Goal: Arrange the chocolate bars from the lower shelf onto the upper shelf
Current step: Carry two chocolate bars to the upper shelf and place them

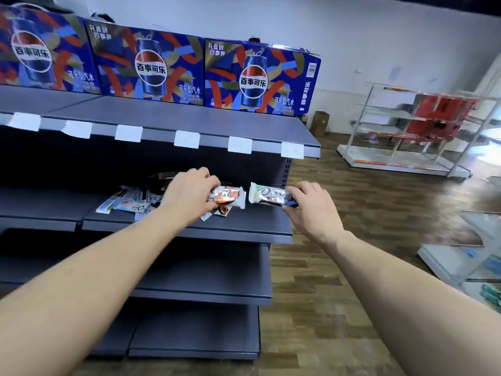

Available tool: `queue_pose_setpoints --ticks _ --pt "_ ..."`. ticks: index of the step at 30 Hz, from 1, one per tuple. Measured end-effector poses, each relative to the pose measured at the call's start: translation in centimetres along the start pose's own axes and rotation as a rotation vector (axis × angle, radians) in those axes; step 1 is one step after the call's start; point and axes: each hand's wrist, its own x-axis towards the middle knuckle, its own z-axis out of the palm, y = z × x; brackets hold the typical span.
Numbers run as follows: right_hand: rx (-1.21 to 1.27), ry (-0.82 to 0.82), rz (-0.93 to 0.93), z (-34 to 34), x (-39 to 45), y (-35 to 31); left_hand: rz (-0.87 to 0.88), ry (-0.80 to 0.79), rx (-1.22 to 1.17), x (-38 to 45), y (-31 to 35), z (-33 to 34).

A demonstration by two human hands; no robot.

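Now both hands reach to the lower shelf [244, 226]. The left hand [189, 194] has its fingers curled around an orange-and-white chocolate bar [229, 198], above more bars [130, 203] that lie loose behind its wrist. The right hand [309, 204] pinches one end of a white chocolate bar [267, 195]. The upper shelf [189, 123] is above both hands, with blue cola boxes [257, 77] at its back.

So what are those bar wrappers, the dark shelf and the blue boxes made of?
The chocolate bar wrappers look like glossy plastic film: they shine and have crimped ends. The lower shelf seems to be painted metal, matte dark grey with thin folded edges. The cola boxes look like printed cardboard, creased and dented at the corners.
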Motion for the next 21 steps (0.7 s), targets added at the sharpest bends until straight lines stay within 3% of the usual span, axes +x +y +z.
queue_pose_setpoints --ticks 12,21 --pt "-0.083 0.184 -0.046 -5.3 9.5 -4.4 0.023 0.218 0.01 4.0 -6.6 -6.9" --pt "-0.081 0.12 -0.052 -4.1 15.3 -7.3 -0.009 0.234 0.082 7.2 -13.2 -7.6"
